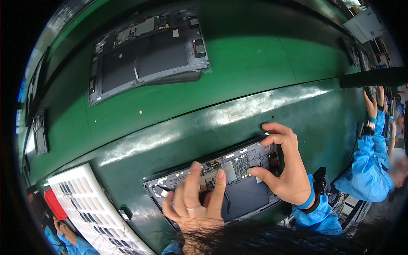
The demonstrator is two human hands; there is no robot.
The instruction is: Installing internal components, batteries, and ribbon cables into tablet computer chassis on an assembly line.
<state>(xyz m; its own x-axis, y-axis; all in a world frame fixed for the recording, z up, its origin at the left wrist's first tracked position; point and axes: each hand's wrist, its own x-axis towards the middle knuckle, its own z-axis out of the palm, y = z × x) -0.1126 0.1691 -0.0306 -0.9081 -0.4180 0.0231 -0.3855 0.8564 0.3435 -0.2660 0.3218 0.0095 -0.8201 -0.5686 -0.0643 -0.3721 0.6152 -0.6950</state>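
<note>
In front of me lies an opened laptop base (248,197), its circuit board (241,168) and dark flat inner panel exposed. My left hand (197,206), a ring on one finger, is over the left half of the board. Its fingers are apart and curved, and its thumb tip appears to touch the board. My right hand (289,170) arches over the right end with fingers spread. One fingertip is at the far edge, and the thumb tip rests at the board's right side. Nothing shows held in either hand. The left fingers hide part of the board.
Another opened laptop base (144,57) lies on the green conveyor belt (250,51) beyond the bench. At my left stands a white compartment tray (80,178) with dark small parts, beside a red bin (54,205). Co-workers in blue sleeves (363,172) are at right and lower left.
</note>
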